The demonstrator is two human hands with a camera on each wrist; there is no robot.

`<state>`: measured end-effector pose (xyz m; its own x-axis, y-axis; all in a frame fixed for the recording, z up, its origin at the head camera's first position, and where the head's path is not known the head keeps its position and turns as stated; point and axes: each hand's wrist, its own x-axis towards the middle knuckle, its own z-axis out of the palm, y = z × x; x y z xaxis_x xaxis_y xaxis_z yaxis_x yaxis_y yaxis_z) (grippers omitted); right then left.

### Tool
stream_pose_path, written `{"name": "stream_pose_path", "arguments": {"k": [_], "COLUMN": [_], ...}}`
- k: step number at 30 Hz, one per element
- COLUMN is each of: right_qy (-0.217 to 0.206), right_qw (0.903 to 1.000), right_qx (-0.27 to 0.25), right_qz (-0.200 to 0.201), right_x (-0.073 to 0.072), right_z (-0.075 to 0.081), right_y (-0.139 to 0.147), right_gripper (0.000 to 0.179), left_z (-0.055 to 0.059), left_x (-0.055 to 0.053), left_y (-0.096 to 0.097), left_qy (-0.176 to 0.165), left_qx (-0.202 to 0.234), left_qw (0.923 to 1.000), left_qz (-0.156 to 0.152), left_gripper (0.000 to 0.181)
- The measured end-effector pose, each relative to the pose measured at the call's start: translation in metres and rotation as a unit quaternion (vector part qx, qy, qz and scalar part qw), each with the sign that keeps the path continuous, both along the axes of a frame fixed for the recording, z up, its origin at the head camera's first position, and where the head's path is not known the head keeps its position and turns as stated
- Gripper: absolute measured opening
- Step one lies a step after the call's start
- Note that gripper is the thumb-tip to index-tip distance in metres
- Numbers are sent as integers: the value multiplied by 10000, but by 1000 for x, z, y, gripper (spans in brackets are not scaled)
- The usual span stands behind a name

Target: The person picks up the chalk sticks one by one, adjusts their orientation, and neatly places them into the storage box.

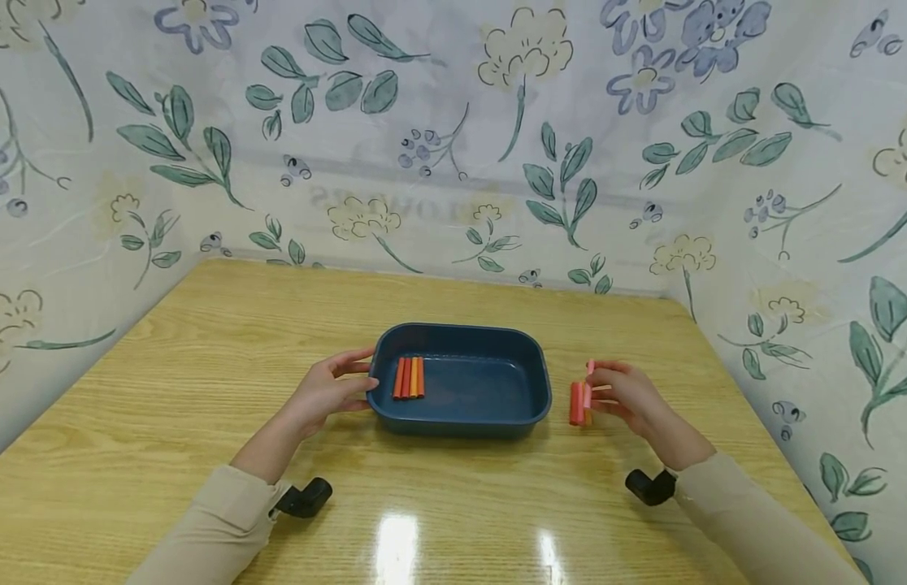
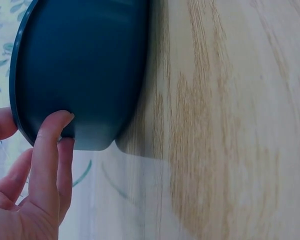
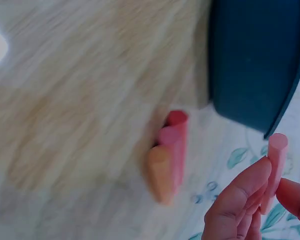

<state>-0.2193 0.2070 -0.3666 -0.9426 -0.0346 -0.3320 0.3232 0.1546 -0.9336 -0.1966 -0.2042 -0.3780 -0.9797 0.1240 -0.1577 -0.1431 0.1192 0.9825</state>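
At the left end of a dark blue rectangular tub (image 1: 471,386), my left hand (image 1: 329,390) grips the rim, thumb over the edge and fingers along the outside wall. Inside, several red and orange crayons (image 1: 409,379) lie side by side near that end. To the right of the tub, my right hand (image 1: 631,396) pinches a light pink crayon (image 3: 275,167) between thumb and fingers, raised off the table. Below it on the table lie a red crayon (image 3: 178,118), a darker pink crayon (image 3: 170,135) and an orange crayon (image 3: 160,172), close together.
The tub stands on a wood-grain table (image 1: 453,504). A floral cloth (image 1: 439,162) hangs behind the table and along both sides. Black wrist mounts (image 1: 307,497) sit under both forearms, close over the tabletop.
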Motion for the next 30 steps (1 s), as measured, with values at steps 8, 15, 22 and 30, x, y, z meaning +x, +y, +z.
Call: {"name": "stream_pose_path", "arguments": {"k": [8, 15, 22, 30], "right_qy": [128, 138, 27, -207], "right_qw": [9995, 9983, 9964, 9941], "right_qx": [-235, -419, -510, -381], "right_qz": [184, 372, 680, 994], "right_x": [-3, -7, -14, -23], "right_z": [15, 26, 32, 34], "right_y": [-19, -37, -55, -76], "right_gripper": [51, 49, 49, 47], "left_z": [1, 2, 2, 3], "left_x": [1, 1, 1, 2], "left_y": [0, 1, 1, 1], "left_qy": [7, -19, -17, -53], "left_qx": [-58, -42, -96, -144], "left_qw": [10000, 10000, 10000, 9999], "left_qz": [-8, 4, 9, 31], "left_gripper": [59, 59, 59, 59]}}
